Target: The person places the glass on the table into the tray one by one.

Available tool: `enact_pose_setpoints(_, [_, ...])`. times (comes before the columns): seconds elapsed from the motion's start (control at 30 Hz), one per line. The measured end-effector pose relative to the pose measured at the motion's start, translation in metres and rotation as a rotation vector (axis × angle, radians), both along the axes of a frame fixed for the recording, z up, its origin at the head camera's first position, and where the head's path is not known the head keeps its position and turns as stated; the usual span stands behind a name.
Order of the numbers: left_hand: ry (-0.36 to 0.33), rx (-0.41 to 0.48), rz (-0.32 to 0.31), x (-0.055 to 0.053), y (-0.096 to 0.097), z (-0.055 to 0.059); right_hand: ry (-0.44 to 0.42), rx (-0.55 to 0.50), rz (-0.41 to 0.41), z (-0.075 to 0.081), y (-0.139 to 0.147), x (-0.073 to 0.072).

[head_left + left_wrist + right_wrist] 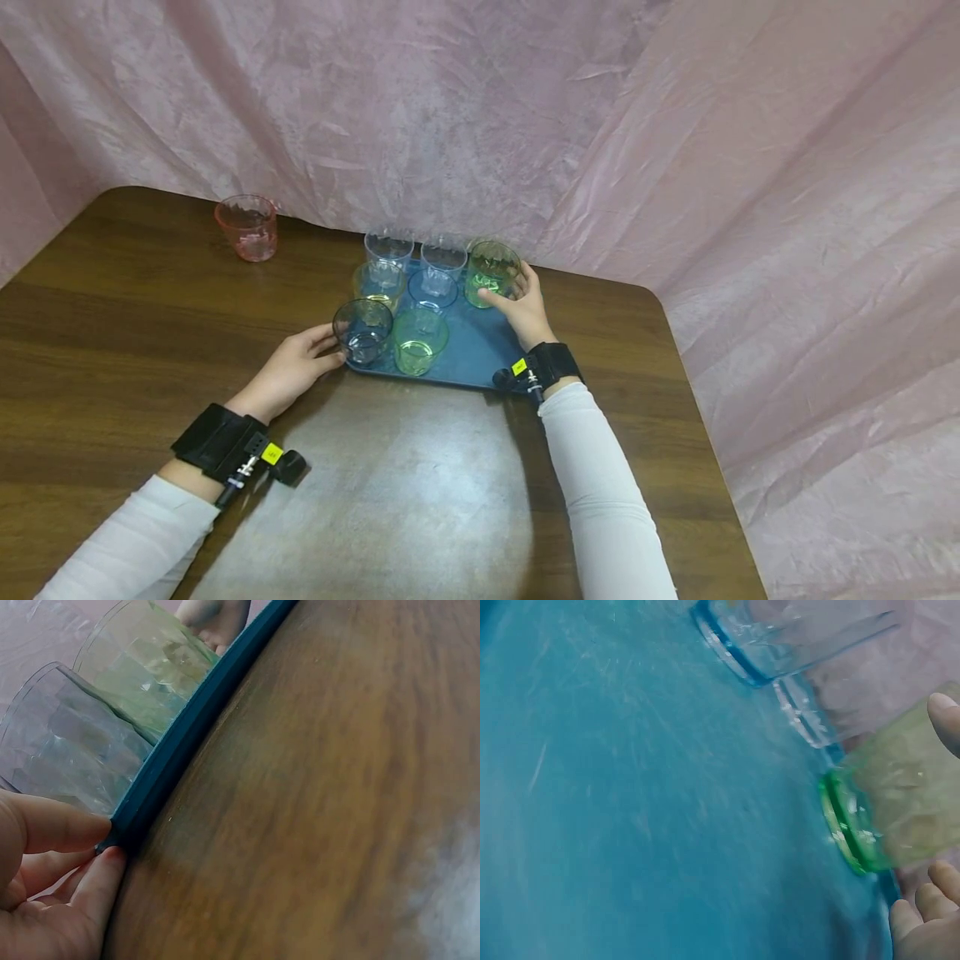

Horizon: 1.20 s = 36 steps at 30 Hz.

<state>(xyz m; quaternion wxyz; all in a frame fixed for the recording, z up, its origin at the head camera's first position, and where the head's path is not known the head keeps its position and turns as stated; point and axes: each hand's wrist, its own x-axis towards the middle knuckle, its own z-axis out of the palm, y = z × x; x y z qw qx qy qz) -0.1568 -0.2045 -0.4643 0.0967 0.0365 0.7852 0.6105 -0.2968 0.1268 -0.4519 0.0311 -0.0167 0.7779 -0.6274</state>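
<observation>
A blue tray (480,350) carries several clear tumblers. My left hand (296,367) is at its front left corner, beside a grey tumbler (363,337); in the left wrist view the thumb and a finger pinch the tray's rim (176,750). At the back right corner, my right hand (525,308) curls round a green tumbler (491,279), thumb in front and fingers on its far right side. That tumbler's green base (844,825) stands on the tray in the right wrist view. A light green tumbler (420,346) stands at the front, right of the grey one.
Behind these stand a yellowish tumbler (378,292), a bluish one (432,292) and two colourless tumblers (388,248) at the back edge. A pink tumbler (253,233) stands apart on the wooden table (150,333), back left. A pink curtain (450,108) hangs behind the table.
</observation>
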Motion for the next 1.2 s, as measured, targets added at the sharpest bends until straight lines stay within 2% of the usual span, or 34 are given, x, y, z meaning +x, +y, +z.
enact_pose_setpoints(0.17, [0.002, -0.005, 0.0, -0.001, 0.0, 0.0, 0.002, 0.018, 0.011, 0.007, 0.02, 0.01])
enact_pose_setpoints(0.33, [0.0, -0.003, -0.001, -0.002, 0.0, 0.0, -0.016, 0.071, -0.029, 0.01, 0.039, 0.024])
enact_pose_setpoints(0.57, [-0.003, -0.012, 0.014, -0.003, 0.0, 0.0, -0.091, 0.115, -0.074, 0.005, 0.046, 0.044])
enact_pose_setpoints(0.73, [-0.003, -0.019, 0.032, -0.005, 0.0, 0.0, -0.073, 0.087, -0.091, -0.002, 0.045, 0.048])
enact_pose_setpoints(0.87, [-0.004, -0.054, 0.011, -0.006, -0.002, 0.001, -0.063, 0.046, -0.104, -0.008, 0.048, 0.05])
enact_pose_setpoints(0.97, [0.039, -0.111, -0.01, -0.009, -0.007, 0.007, -0.057, 0.022, -0.108, -0.012, 0.051, 0.051])
enact_pose_setpoints(1.03, [0.111, -0.183, -0.003, -0.012, -0.012, 0.013, -0.051, 0.011, -0.11, -0.013, 0.052, 0.051])
enact_pose_setpoints(1.1, [0.19, -0.257, 0.028, -0.016, -0.02, 0.023, -0.046, 0.004, -0.112, -0.015, 0.052, 0.051])
enact_pose_setpoints(1.2, [0.289, -0.353, 0.108, -0.026, -0.034, 0.039, -0.04, -0.003, -0.12, -0.016, 0.052, 0.05])
